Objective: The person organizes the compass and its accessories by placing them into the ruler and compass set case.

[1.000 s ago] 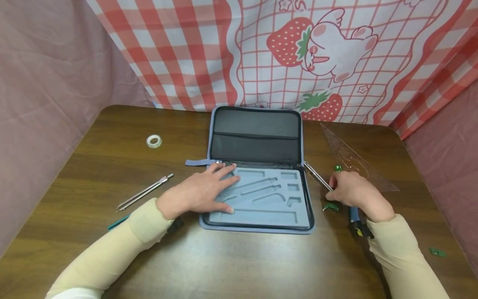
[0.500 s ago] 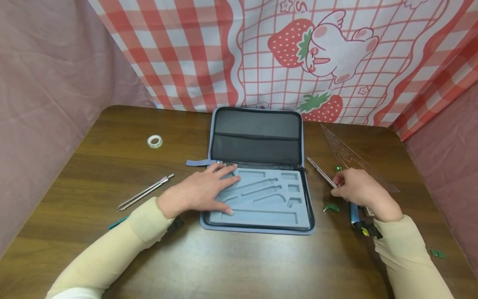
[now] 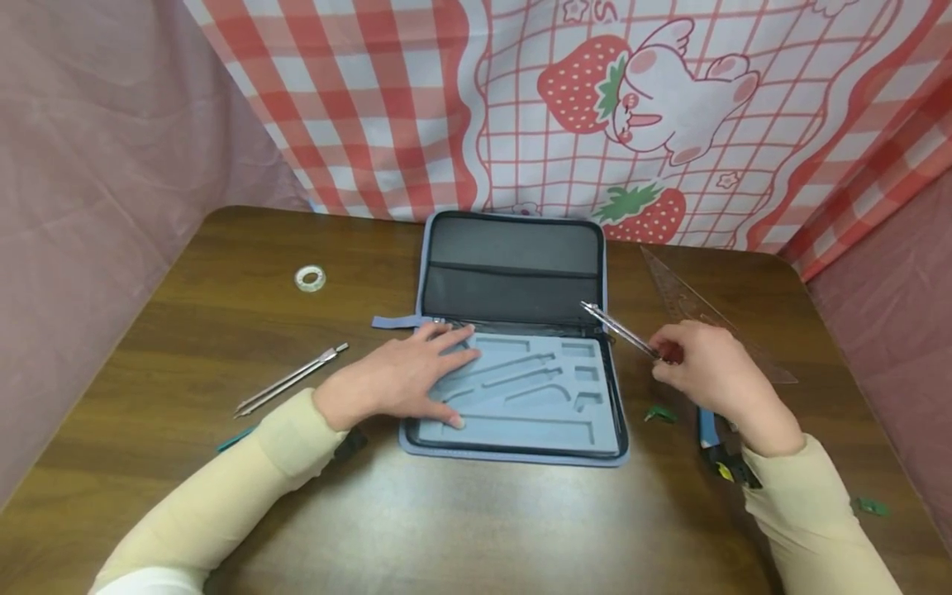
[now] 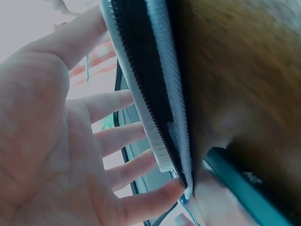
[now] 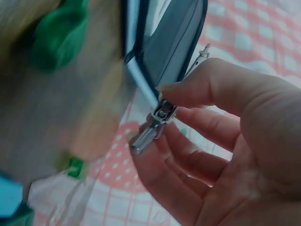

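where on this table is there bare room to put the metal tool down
Bare wood lies along the near edge of the brown wooden table, below the open blue zip case, and between the clear tape roll and that case. It is crowded right of the case: clear set square, small green pieces.

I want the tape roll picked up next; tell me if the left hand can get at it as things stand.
Probably yes. The left hand lies flat on the open case and holds nothing, and the tape roll sits alone on bare table beyond it, with nothing between them.

Small green piece [image 5: 60, 35] blurred; teal tool [image 3: 236, 440] partly under left sleeve.
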`<state>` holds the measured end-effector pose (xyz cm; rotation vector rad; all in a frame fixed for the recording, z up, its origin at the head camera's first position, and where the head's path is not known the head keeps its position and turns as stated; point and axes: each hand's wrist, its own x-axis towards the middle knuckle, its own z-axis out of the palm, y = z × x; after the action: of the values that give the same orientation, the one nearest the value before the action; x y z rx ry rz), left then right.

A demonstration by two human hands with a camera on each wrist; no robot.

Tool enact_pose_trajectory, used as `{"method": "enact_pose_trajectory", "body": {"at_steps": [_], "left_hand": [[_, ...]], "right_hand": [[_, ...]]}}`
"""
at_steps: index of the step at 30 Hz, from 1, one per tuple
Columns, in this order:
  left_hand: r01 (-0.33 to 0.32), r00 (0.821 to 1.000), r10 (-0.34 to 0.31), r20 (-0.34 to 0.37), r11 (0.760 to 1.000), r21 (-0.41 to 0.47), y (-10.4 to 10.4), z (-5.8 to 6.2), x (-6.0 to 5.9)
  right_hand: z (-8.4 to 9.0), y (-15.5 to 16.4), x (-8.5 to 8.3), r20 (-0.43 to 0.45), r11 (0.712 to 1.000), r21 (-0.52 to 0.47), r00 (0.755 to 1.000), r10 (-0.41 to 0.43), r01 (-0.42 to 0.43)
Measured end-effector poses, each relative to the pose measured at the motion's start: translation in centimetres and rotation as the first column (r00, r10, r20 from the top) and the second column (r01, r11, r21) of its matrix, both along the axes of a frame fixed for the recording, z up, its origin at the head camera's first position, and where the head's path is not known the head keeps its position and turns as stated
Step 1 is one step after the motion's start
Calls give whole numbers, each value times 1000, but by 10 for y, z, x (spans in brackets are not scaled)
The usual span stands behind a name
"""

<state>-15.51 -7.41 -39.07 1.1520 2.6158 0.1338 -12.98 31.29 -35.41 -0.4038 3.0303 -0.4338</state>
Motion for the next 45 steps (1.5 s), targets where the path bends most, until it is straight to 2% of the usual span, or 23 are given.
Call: {"method": "enact_pose_trajectory", "body": {"at_steps": [3, 7, 10, 14, 20, 28, 38, 45], "left_hand": [[-6, 998, 8, -65, 999, 35, -1, 0, -3], [-38, 985, 59, -165, 991, 128, -2, 1, -7], [-40, 981, 74, -178, 981, 188, 0, 3, -7], [-28, 986, 64, -155, 975, 222, 3, 5, -6], [15, 992, 17, -128, 969, 245, 5, 3, -4], [63, 995, -42, -88, 965, 254, 8, -2, -6], [73, 997, -65, -43, 976, 207, 6, -3, -4], [135, 991, -131, -31, 972, 194, 6, -1, -4]], "right_hand": [[0, -16, 3, -48, 999, 2, 998, 47, -47], [-1, -37, 6, -72, 990, 0, 987, 143, -144], [0, -48, 4, -76, 980, 3, 977, 200, -200], [0, -61, -4, -57, 963, 35, 961, 271, -269], [-3, -79, -17, -4, 921, 72, 924, 383, -382], [-6, -100, -22, 32, 866, 120, 873, 486, -486], [-13, -108, -22, -3, 854, 122, 860, 510, -506], [-13, -107, -20, -3, 861, 73, 863, 506, -504]]}}
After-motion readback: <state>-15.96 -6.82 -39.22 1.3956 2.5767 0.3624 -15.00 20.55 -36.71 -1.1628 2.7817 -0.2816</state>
